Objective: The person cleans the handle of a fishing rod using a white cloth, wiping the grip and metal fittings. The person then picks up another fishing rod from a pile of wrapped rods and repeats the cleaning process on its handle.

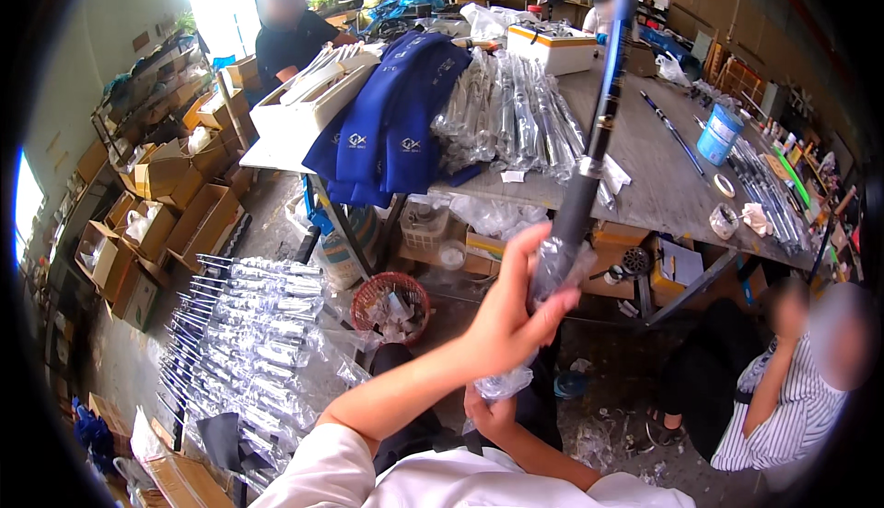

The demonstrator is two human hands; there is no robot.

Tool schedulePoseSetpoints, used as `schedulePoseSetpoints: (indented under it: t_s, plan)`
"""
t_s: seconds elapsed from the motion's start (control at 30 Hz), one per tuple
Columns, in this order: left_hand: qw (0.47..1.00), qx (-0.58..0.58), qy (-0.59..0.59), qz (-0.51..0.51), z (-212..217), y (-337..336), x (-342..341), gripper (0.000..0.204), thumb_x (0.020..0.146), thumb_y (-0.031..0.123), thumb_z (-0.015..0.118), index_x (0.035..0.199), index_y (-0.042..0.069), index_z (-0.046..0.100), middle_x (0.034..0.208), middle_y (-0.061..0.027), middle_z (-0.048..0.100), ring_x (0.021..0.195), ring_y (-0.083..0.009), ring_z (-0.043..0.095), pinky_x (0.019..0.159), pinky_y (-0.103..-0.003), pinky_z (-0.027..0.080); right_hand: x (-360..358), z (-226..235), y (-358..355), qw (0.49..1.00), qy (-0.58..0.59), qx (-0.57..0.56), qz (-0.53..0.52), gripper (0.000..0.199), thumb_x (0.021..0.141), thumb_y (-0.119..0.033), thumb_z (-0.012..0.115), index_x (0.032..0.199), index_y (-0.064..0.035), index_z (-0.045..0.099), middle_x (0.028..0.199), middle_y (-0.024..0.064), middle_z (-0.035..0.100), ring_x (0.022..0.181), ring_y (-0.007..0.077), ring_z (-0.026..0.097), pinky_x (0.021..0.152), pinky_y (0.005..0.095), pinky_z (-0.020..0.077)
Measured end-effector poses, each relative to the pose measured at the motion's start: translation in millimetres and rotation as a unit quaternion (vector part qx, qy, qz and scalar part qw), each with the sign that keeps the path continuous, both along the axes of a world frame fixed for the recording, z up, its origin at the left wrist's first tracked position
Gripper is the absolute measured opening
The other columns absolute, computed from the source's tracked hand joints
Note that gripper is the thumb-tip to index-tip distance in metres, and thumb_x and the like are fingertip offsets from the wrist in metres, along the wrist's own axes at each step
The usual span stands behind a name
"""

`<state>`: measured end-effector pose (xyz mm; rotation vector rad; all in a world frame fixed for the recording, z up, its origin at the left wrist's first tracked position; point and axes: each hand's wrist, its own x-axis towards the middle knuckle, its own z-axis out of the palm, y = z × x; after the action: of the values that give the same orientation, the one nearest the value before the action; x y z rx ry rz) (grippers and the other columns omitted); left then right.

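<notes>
Head view: glossy rod (601,126), crinkled plastic (550,264)

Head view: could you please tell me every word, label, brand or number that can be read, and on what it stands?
Blue fabric covers: white logos with lettering, which I won't copy out.
Light blue tub: printing too small to read.
Rod in the left hand: light marks, too blurred to read.

Tabletop (642,176) right of the held rod (577,202) offers room; wrapped bundles (508,112) block its left.
</notes>
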<state>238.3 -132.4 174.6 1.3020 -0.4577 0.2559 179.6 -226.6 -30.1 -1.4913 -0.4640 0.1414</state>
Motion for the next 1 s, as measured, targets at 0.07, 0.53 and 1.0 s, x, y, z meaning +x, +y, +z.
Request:
schedulePoseSetpoints:
  t_s: [0.07, 0.53, 1.0]
  plan:
    - [0.999, 0.027, 0.029, -0.005, -16, -1, -7, 0.050, 0.087, 0.003, 0.055, 0.127, 0.006, 0.025, 0.093, -0.0058, 0.051, 0.059, -0.0063, 0.049, 0.051, -0.020, 0.042, -3, 20, 2, 0.994, 0.076, 0.064, 0.051, 0.009, 0.084, -0.009, 0.059, 0.078, -0.0038, 0.053, 0.062, 0.0041, 0.053, 0.055, 0.0148, 0.054, 0.049, 0.0311, 0.0403]
    - [0.983, -0.094, 0.133, -0.087, -24, 18, -48, 0.043, 0.084, 0.006, 0.058, 0.115, 0.007, 0.028, 0.101, -0.0137, 0.050, 0.074, -0.0127, 0.055, 0.053, -0.025, 0.050, 68, 110, -68, 0.963, -0.210, -0.017, 0.170, 0.045, 0.086, -0.041, 0.052, 0.106, -0.0009, 0.056, 0.107, 0.0150, 0.054, 0.099, 0.0293, 0.052, 0.087, 0.0401, 0.0391]
    - [0.979, -0.117, -0.131, 0.101, -52, -2, -50, 0.047, 0.086, 0.000, 0.054, 0.127, 0.003, 0.031, 0.120, -0.0124, 0.040, 0.102, -0.0193, 0.049, 0.082, -0.033, 0.047, 57, 173, 6, 0.902, -0.385, 0.160, -0.115, 0.032, 0.080, -0.016, 0.052, 0.100, 0.0082, 0.054, 0.103, 0.0196, 0.052, 0.091, 0.0250, 0.053, 0.081, 0.0334, 0.0441]
